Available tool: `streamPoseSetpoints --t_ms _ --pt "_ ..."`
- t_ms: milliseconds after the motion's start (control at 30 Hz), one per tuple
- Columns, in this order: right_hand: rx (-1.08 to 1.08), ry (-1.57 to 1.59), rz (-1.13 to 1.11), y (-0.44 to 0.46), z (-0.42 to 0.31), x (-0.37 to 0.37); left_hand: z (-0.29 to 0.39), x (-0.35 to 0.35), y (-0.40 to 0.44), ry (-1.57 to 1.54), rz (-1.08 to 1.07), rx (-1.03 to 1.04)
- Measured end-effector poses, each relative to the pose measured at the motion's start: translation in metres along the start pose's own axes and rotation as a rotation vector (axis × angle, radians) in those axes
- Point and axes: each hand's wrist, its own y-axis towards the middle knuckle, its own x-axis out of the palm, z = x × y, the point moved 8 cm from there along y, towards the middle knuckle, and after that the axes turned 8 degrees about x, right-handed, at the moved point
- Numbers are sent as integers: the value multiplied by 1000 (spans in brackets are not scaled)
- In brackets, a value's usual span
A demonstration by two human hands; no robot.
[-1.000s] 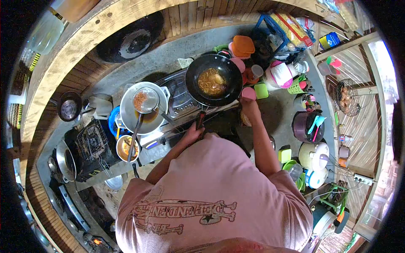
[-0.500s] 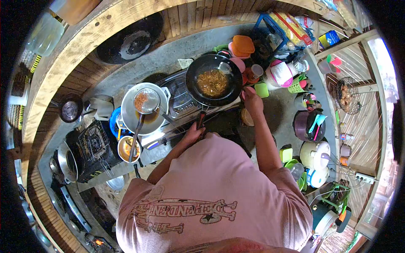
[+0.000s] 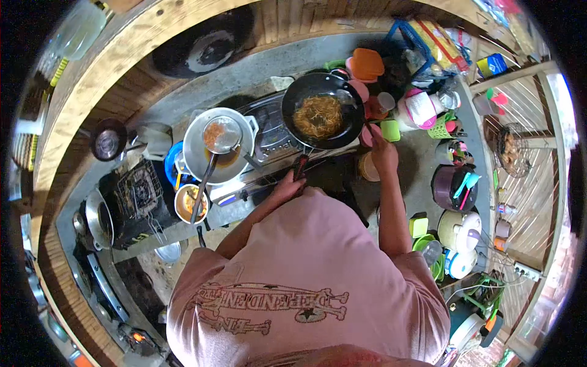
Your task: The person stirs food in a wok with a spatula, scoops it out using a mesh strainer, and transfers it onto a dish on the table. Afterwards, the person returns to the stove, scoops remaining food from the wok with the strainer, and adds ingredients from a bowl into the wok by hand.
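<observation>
My left hand (image 3: 288, 186) is closed around the handle (image 3: 300, 166) of a black frying pan (image 3: 293, 125), which sits on the gas stove (image 3: 272, 140). Thin brown strips (image 3: 319, 117) lie in a heap in liquid in the middle of the pan. At the pan's right rim, my right hand (image 3: 384, 154) is closed on the dark handle of what looks like a spatula (image 3: 369, 129); its head is hard to make out in the pan. Left of the pan, a skimmer (image 3: 222, 134) with reddish-brown bits rests across a large metal pot (image 3: 199, 165) holding dark liquid.
A small bowl (image 3: 183, 214) of food stands below the pot, near a blue dish (image 3: 173, 162). An orange container (image 3: 367, 64) and jars crowd the pan's right. A dark purple pot (image 3: 445, 186) and a rice cooker (image 3: 455, 229) line the right side. A second stove (image 3: 137, 199) is at left.
The camera view has shifted, so the stove and pan appear farther right. The strips look more spread out in the pan. Both hands keep their grip.
</observation>
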Motion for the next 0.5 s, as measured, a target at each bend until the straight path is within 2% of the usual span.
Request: streamPoseSetpoints --t_ms 67,167,233,300,367,433,500 --pt "-38 40 97 2 7 10 13 -3 -2 151 40 -33" --pt "57 88 -5 -1 21 40 -15 -2 5 184 -11 -109" --pt "98 111 -51 5 43 71 7 0 -2 159 21 -90" --pt "-5 535 -131 7 50 91 13 -1 -6 131 40 -67" --pt "34 430 -146 -6 29 63 4 2 -1 160 -10 -141" --pt "76 324 -147 -11 18 39 33 2 -10 231 22 -142" --pt "-162 340 62 -12 3 10 40 -2 -13 305 56 -144"
